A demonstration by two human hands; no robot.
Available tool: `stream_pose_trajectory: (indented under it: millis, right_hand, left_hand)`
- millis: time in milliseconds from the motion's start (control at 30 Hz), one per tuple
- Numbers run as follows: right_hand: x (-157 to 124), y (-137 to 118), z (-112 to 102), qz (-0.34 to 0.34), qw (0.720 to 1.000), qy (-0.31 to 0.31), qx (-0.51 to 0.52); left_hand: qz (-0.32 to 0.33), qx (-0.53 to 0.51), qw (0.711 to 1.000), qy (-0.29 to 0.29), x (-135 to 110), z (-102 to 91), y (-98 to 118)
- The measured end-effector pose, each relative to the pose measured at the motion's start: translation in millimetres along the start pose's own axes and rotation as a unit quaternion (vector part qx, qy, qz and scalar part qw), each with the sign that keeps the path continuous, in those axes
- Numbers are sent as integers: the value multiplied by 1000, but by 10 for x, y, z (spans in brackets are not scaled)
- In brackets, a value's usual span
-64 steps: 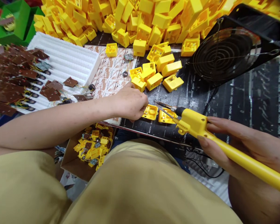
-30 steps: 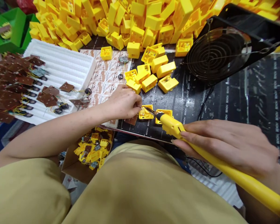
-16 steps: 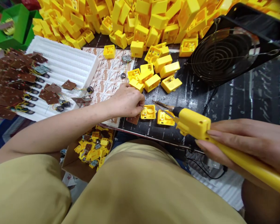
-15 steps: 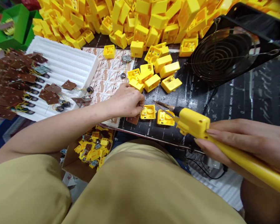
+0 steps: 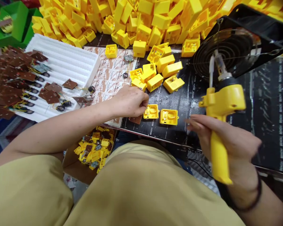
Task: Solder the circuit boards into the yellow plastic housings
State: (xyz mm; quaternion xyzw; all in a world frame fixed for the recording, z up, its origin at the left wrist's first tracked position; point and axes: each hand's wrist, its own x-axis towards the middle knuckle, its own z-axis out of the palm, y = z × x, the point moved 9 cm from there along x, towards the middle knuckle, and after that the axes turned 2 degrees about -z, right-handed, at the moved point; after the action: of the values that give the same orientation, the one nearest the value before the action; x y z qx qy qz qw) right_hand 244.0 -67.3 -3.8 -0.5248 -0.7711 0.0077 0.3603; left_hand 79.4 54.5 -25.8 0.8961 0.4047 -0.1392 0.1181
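Observation:
My left hand point(image 5: 132, 101) is closed, its fingertips beside a small open yellow case half point(image 5: 151, 111). A brown circuit board point(image 5: 135, 119) lies partly under that hand; what the fingers pinch, if anything, is hidden. To the right sits a second open yellow case half point(image 5: 169, 117), with a speaker grille and small parts inside. My right hand point(image 5: 226, 141) grips a yellow soldering gun point(image 5: 226, 100). Its metal tip and thin feed tube point up and away, in front of the fan, and the hand is slightly blurred.
Behind is a large heap of yellow cases point(image 5: 141, 18), with several loose ones point(image 5: 155, 83) nearer. A black fan point(image 5: 224, 56) stands at the right. On the left, a white foam tray point(image 5: 66, 56) bears wired circuit boards point(image 5: 11, 84). A cardboard box point(image 5: 72, 164) of cases stands below.
My right hand has swung the soldering gun away from the right-hand case half, turning its tip from pointing left to pointing up toward the fan. My left hand has stayed by the left case half.

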Motion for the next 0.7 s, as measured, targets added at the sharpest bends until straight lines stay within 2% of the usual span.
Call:
stream_pose_trajectory:
  millis: [167, 233, 400, 500, 567, 633, 700]
  right_hand:
    - [17, 60, 171, -49, 998, -14, 31]
    - [39, 50, 199, -66, 997, -26, 43]
    - [147, -70, 372, -110, 991, -47, 55]
    - [171, -138, 423, -114, 991, -36, 51]
    - [154, -157, 397, -101, 994, -17, 46]
    - [124, -174, 373, -86, 995, 0, 42]
    - [101, -201, 398, -78, 996, 9, 39]
  left_hand:
    - [25, -47, 997, 64, -261, -131, -120]
    - [48, -77, 991, 100, -357, -121, -116]
    - [148, -64, 968, 191, -416, 132, 226]
    - [157, -23, 973, 165, -411, 290, 269]
    - [175, -31, 977, 115, -480, 273, 177]
    - [185, -77, 977, 71, -549, 128, -23]
    - [120, -141, 979, 80, -476, -120, -403]
